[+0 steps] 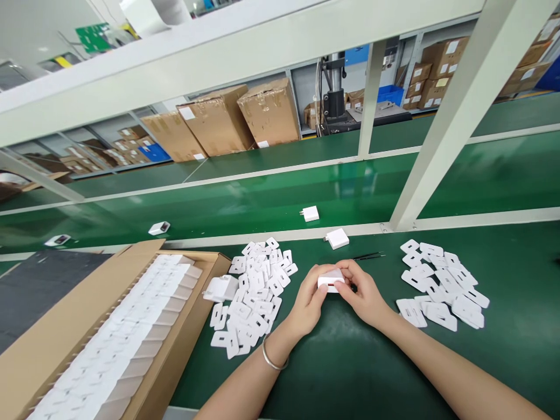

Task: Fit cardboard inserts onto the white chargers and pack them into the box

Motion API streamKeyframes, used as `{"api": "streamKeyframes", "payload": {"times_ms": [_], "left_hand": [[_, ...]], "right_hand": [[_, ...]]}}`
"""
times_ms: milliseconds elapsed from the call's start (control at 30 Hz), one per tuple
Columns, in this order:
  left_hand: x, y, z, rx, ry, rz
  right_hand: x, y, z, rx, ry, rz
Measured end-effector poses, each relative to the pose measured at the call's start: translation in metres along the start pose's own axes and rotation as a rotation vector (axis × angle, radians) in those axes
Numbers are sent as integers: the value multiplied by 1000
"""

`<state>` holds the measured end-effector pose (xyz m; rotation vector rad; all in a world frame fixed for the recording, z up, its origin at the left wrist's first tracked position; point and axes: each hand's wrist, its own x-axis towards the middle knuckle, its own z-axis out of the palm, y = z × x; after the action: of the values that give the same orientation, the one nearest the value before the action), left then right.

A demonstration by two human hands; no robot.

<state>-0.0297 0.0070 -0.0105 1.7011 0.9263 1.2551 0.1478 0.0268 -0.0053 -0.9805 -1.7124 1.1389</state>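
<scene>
Between my two hands, above the green table (345, 361), is a small white charger (331, 281) with a dark reddish slot facing me. My left hand (310, 298) grips its left side, thumb on the near face. My right hand (362, 293) holds its right side in the same way. Just beyond my hands lie another white charger (338, 238) and black tweezers (370, 256). Flat white pieces with cut-outs form one pile (258, 291) left of my hands and another pile (444, 283) to the right.
An open cardboard box (168, 344) holding rows of white chargers stands at the left, with white chargers (222, 288) beside it. Several chargers lie on the green conveyor (245, 204) beyond a pale rail. A slanted frame post (455, 116) rises at the right.
</scene>
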Motion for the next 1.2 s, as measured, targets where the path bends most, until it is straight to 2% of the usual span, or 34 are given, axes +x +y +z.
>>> {"api": "streamKeyframes", "payload": {"times_ms": [333,467,667,867,1033,1200], "left_hand": [[1,-3,0,26,24,71],[1,-3,1,48,-8,82],[-1,-4,0,-51,-33,-49],[-8,-8,2,-105,-115,-99],[-8,-7,2,-152,-95,-135],[-4,-10,5,-390,-52,-307]], "right_hand": [[0,3,-3,18,-45,-71],[0,2,-3,-10,-24,-32],[-1,0,-1,-77,14,-33],[-2,0,-2,-54,15,-57],[-1,-5,-2,-89,-37,-61],[-1,-8,-1,-61,-51,-53]]}}
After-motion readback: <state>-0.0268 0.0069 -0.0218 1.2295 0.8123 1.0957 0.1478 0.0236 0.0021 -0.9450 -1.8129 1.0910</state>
